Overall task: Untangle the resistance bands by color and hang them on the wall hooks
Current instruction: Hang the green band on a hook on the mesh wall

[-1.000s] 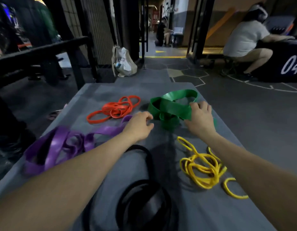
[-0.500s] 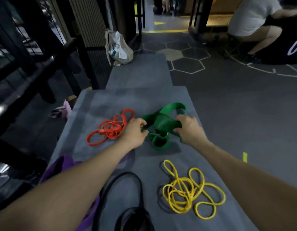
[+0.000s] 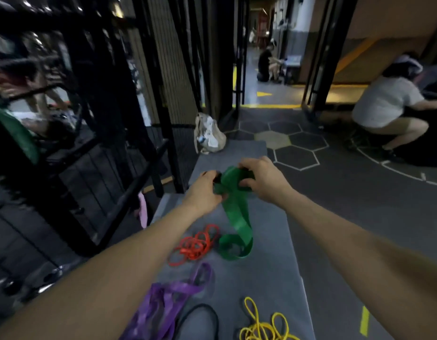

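Green band (image 3: 237,217) lifted above the grey mat (image 3: 269,266), bunched top gripped between left hand (image 3: 205,192) and right hand (image 3: 264,179), lower loop resting on mat beside orange bands (image 3: 195,245).

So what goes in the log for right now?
left hand: grips green band | right hand: grips it too | band's bottom loop on mat

Wide green band (image 3: 237,217), gripped by both hands at its bunched top, hangs with its lower loop resting on the table. Thin orange bands (image 3: 195,245) lie tangled just beside that loop. Nearer lie the purple band (image 3: 168,295), black band (image 3: 202,315) and yellow bands (image 3: 264,327).
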`<state>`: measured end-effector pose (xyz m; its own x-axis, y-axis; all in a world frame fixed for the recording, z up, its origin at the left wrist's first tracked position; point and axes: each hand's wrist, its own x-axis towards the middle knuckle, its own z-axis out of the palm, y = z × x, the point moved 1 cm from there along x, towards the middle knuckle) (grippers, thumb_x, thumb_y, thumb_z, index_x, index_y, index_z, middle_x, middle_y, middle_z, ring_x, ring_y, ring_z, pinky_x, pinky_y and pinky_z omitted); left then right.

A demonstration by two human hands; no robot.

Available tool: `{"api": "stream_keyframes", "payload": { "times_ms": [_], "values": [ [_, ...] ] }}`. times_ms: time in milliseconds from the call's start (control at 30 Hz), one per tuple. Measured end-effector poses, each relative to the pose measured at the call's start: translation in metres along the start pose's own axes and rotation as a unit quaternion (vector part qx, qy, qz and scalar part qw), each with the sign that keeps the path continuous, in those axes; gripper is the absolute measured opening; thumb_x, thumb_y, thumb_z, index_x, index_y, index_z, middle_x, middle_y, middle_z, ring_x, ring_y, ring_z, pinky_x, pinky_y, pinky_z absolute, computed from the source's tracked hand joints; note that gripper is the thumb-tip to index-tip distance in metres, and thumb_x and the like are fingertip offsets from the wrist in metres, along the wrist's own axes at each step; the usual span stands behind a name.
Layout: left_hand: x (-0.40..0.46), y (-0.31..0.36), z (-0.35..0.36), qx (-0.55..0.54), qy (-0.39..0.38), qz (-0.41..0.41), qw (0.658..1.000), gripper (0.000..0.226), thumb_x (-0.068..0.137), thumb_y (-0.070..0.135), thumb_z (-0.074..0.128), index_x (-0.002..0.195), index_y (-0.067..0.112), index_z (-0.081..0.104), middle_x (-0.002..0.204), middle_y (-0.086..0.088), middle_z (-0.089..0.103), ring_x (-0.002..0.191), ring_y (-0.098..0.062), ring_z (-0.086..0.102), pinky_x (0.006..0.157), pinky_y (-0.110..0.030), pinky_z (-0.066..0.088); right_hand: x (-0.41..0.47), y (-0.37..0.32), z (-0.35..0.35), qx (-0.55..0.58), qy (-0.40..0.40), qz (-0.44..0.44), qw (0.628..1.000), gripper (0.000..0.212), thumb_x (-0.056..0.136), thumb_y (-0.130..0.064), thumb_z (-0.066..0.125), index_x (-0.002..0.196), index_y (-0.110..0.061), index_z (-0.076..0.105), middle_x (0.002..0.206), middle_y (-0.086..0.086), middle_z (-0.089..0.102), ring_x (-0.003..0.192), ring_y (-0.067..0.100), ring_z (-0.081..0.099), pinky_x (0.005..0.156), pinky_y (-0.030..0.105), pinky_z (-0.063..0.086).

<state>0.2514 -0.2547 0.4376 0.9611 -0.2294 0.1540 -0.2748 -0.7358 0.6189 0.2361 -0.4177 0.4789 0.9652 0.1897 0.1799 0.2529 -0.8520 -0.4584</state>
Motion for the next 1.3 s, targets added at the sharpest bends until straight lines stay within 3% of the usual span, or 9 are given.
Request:
{"api": "stream_keyframes", "payload": {
  "times_ms": [367, 500, 633, 800, 867, 933, 1067, 1133, 1300],
  "values": [
    [-0.054, 0.066, -0.222, 0.02, 0.16, 0.06, 0.985, 0.021, 0.09, 0.015, 0.058, 0.109, 0.006, 0.056, 0.1, -0.007, 0.06, 0.092, -0.021, 0.057, 0.078, -0.028, 0.043, 0.01, -0.182, -0.113, 0.065, 0.143, -0.161, 0.974, 0.022, 0.084, -0.021, 0.065, 0.102, -0.023, 0.054, 0.1, 0.011, 0.052, 0.087, 0.027, 0.052, 0.072, 0.031, 0.04],
    [-0.081, 0.084, -0.288, 0.017, 0.281, 0.072, 0.957, 0.023, 0.087, 0.011, 0.059, 0.108, 0.002, 0.06, 0.099, -0.015, 0.064, 0.092, -0.031, 0.061, 0.084, -0.039, 0.05, 0.011, -0.238, -0.141, 0.111, 0.176, -0.238, 0.949, 0.019, 0.081, -0.02, 0.068, 0.095, -0.024, 0.056, 0.095, 0.014, 0.06, 0.09, 0.028, 0.056, 0.074, 0.032, 0.043],
    [-0.12, 0.108, -0.341, 0.035, 0.366, 0.065, 0.928, 0.016, 0.087, 0.01, 0.058, 0.102, 0.006, 0.063, 0.087, -0.006, 0.062, 0.079, -0.021, 0.059, 0.072, -0.029, 0.046, 0.002, -0.292, -0.168, 0.182, 0.187, -0.311, 0.914, 0.018, 0.081, -0.013, 0.069, 0.095, -0.018, 0.058, 0.096, 0.007, 0.062, 0.089, 0.021, 0.056, 0.077, 0.029, 0.044],
    [-0.185, 0.134, -0.391, 0.064, 0.468, 0.045, 0.88, 0.009, 0.086, 0.008, 0.059, 0.093, 0.005, 0.063, 0.08, -0.007, 0.062, 0.069, -0.011, 0.056, 0.067, -0.025, 0.045, -0.025, -0.358, -0.193, 0.262, 0.142, -0.416, 0.859, 0.018, 0.08, -0.01, 0.07, 0.089, -0.017, 0.055, 0.082, -0.009, 0.057, 0.086, 0.015, 0.055, 0.078, 0.027, 0.044],
    [-0.218, 0.145, -0.405, 0.057, 0.502, 0.033, 0.862, 0.008, 0.087, 0.006, 0.058, 0.094, 0.007, 0.061, 0.079, -0.002, 0.059, 0.062, 0.003, 0.051, 0.06, -0.012, 0.042, -0.038, -0.383, -0.196, 0.296, 0.119, -0.442, 0.838, 0.017, 0.08, -0.011, 0.07, 0.094, -0.011, 0.059, 0.087, -0.005, 0.06, 0.088, 0.017, 0.057, 0.082, 0.032, 0.048],
    [-0.251, 0.152, -0.414, 0.065, 0.533, 0.0, 0.844, 0.011, 0.089, 0.007, 0.057, 0.099, 0.004, 0.061, 0.083, -0.003, 0.057, 0.065, -0.004, 0.051, 0.055, -0.006, 0.038, -0.055, -0.409, -0.195, 0.329, 0.082, -0.464, 0.818, 0.017, 0.08, -0.012, 0.07, 0.094, -0.009, 0.06, 0.085, -0.005, 0.059, 0.084, 0.014, 0.055, 0.081, 0.032, 0.046],
    [-0.322, 0.158, -0.416, 0.131, 0.642, -0.08, 0.751, 0.027, 0.081, 0.009, 0.065, 0.104, 0.005, 0.052, 0.103, -0.012, 0.049, 0.081, -0.019, 0.048, 0.07, -0.025, 0.042, -0.099, -0.458, -0.18, 0.389, -0.006, -0.499, 0.775, 0.022, 0.08, -0.011, 0.07, 0.076, -0.022, 0.051, 0.08, -0.001, 0.057, 0.078, 0.016, 0.052, 0.077, 0.034, 0.047],
    [-0.359, 0.159, -0.408, 0.175, 0.675, -0.143, 0.703, 0.032, 0.079, 0.008, 0.064, 0.106, 0.009, 0.046, 0.105, -0.005, 0.04, 0.083, -0.021, 0.047, 0.074, -0.032, 0.042, -0.124, -0.478, -0.169, 0.417, -0.062, -0.505, 0.753, 0.016, 0.081, -0.013, 0.07, 0.081, -0.018, 0.055, 0.085, 0.004, 0.06, 0.081, 0.019, 0.056, 0.079, 0.038, 0.049],
    [-0.435, 0.158, -0.382, 0.128, 0.673, -0.197, 0.701, 0.024, 0.085, 0.01, 0.058, 0.099, 0.013, 0.039, 0.091, -0.002, 0.045, 0.077, -0.023, 0.051, 0.063, -0.032, 0.042, -0.177, -0.519, -0.139, 0.469, -0.195, -0.479, 0.716, 0.012, 0.082, -0.013, 0.069, 0.083, -0.012, 0.057, 0.087, 0.008, 0.062, 0.082, 0.02, 0.057, 0.078, 0.039, 0.05]
  ]
}}
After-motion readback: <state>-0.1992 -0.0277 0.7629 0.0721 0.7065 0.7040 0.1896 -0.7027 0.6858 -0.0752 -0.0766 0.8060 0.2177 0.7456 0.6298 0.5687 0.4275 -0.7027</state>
